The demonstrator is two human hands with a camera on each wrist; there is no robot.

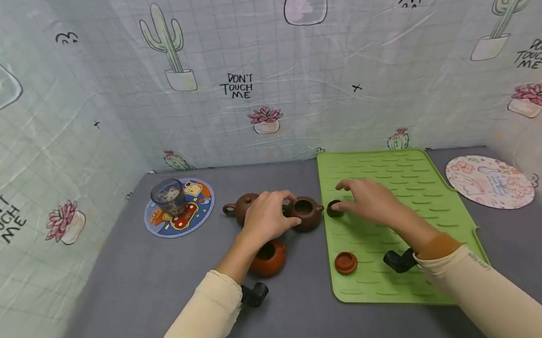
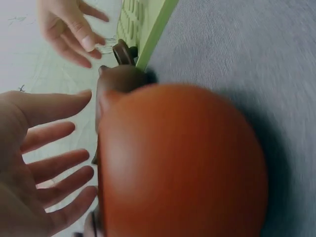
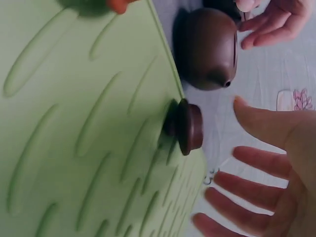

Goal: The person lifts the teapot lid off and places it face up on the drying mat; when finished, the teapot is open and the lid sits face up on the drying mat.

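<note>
My left hand (image 1: 267,216) hovers with straight, spread fingers beside a lidless dark brown teapot (image 1: 307,214) on the grey table; I cannot tell if it touches the pot. Under that wrist stands an orange teapot (image 1: 270,258), which fills the left wrist view (image 2: 182,163). My right hand (image 1: 367,201) is open just right of the small dark brown lid (image 1: 333,209), which lies on the green mat (image 1: 399,185). In the right wrist view the lid (image 3: 190,127) stands apart from the spread fingers (image 3: 247,160). An orange lid (image 1: 345,262) lies on the mat's near left part.
A second brown teapot (image 1: 242,205) with its lid on stands behind my left hand. A blue cup (image 1: 168,198) sits on a round printed coaster (image 1: 193,210) at the back left. A pink round mat (image 1: 488,181) lies at the right. Cactus-print cloth walls enclose the table.
</note>
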